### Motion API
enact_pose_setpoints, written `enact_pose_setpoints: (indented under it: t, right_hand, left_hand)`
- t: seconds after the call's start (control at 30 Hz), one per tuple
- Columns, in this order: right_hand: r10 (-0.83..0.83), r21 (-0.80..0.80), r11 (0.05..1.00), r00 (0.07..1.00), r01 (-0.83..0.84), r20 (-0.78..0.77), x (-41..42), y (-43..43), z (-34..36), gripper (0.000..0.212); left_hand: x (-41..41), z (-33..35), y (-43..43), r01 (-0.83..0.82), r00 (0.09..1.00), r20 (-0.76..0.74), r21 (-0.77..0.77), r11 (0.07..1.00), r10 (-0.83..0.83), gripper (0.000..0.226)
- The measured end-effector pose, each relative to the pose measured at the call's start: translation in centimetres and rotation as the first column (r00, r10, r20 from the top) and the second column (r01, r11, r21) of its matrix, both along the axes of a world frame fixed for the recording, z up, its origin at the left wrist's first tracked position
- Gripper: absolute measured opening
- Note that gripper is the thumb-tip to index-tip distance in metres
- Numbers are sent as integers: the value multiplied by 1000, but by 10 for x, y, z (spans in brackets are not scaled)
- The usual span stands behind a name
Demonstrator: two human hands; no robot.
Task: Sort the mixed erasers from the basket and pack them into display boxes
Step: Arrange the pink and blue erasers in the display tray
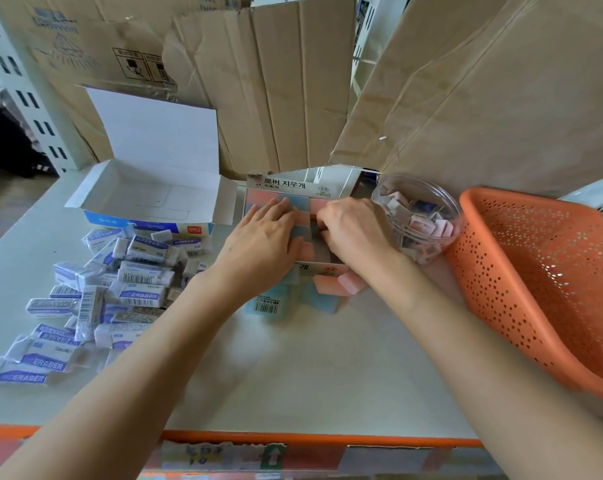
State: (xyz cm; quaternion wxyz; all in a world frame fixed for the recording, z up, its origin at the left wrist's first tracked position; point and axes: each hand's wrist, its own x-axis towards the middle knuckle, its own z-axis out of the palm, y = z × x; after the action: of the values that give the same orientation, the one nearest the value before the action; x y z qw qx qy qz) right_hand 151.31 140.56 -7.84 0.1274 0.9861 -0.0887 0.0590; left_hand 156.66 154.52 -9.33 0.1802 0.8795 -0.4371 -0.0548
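A person's two hands work inside a display box (293, 186) with Korean lettering at the centre of the frame, where pink and blue erasers (301, 203) lie in rows. The left hand (265, 239) lies flat, fingers straight, pressing on the erasers along the box's left side. The right hand (355, 233) reaches in just beside it with fingers curled down among the erasers; whether it grips one cannot be told. More loose pastel erasers (324, 286) lie on the white table (293, 368) just below the box, under the wrists. A heap of white sleeved erasers (102, 289) fills the left of the frame below an open white box (154, 199). At right, a clear jar of small erasers (417, 220) touches a tilted orange perforated basket (535, 289).
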Motion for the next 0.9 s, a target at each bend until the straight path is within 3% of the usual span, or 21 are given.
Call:
enact_pose_setpoints:
  t: [0.23,0.33,0.43,0.53,0.6,0.7,0.9]
  right_hand:
    - [-13,-26,1000,993,10,-116,0,8,11,18]
    - [-4,95,995,992,17,-129,-5,6,18,22]
    - [-4,335,942,1000,3,3,-23,6,20,26]
    - [4,458,885,985,-85,175,-48,13,15,25]
    - [5,487,863,965,-136,261,-64,17,10,25]
    - [-3,460,870,931,-178,365,-82,21,-1,24]
    - [-49,465,864,886,-194,461,-92,28,-26,28]
  left_hand:
    - [0,-1,-1,-2,1000,-2,1,1000,2,48]
    - [3,5,-1,13,999,-40,-5,1000,-14,43]
    - [3,18,4,17,991,-127,-119,993,-32,34]
    - [-4,28,21,-1,997,-73,-285,959,-21,29]
    - [-12,29,34,18,999,-39,-345,939,-34,21]
    - [-21,18,49,10,1000,-21,-316,949,-17,14]
    - [-33,4,53,-51,998,21,-251,967,58,26]
